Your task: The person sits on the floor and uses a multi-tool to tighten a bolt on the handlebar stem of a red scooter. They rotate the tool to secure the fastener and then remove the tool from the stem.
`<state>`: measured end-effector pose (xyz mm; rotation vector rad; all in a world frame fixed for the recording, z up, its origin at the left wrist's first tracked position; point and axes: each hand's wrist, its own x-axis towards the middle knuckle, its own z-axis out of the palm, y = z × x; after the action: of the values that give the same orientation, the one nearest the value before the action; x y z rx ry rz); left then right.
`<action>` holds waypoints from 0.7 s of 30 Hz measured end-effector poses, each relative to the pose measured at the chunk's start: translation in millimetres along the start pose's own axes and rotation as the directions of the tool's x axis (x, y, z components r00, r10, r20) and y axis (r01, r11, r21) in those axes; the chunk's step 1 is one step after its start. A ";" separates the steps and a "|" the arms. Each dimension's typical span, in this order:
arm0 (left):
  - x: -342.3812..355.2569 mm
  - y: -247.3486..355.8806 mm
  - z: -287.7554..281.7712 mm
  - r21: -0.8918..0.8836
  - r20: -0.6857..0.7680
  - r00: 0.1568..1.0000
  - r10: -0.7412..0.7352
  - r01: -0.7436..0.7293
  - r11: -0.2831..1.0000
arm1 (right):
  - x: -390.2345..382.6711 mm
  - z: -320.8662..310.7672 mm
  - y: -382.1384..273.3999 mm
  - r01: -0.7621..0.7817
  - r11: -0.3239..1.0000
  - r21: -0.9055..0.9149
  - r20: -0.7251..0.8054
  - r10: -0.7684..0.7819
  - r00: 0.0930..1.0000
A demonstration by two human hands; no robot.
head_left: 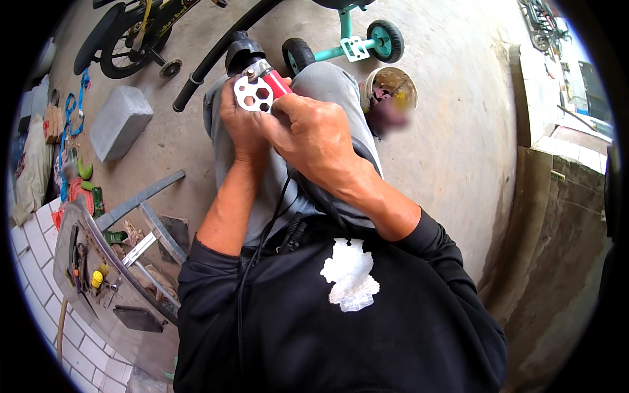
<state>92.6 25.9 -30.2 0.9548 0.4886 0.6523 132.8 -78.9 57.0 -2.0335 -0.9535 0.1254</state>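
Observation:
A flat, pale round multi-hole spanner (pixel 246 92) with hexagonal cut-outs lies up against a silver clamp with a bolt (pixel 253 71). My right hand (pixel 308 128) is closed, its thumb and fingers pinching the spanner's lower edge. My left hand (pixel 241 128) curls around from the near left side; its fingers are partly hidden behind the spanner, and what they grip is unclear. Just beside the clamp is a red tube-like part (pixel 276 83). Beyond it sits a black cup-shaped part (pixel 242 54), next to a long curved black tube (pixel 226 49).
A small bicycle (pixel 131 39) and a turquoise-framed tricycle (pixel 344 49) stand ahead. To the right is a bucket (pixel 407 84) holding assorted pieces. A grey block (pixel 122 122) rests on the left, near a stool or chair (pixel 82 321) carrying hand tools. A low wall (pixel 557 236) runs along the right.

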 end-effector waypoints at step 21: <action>8.6 -12.4 -20.5 -0.026 0.058 0.995 0.080 -0.079 0.997 | 3.2 15.4 -11.2 -0.026 0.979 -0.204 -0.039 0.019 0.999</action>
<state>89.1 38.8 -52.0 0.9723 0.3911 0.6981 122.2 -62.7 56.5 -2.2275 -0.9532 0.0022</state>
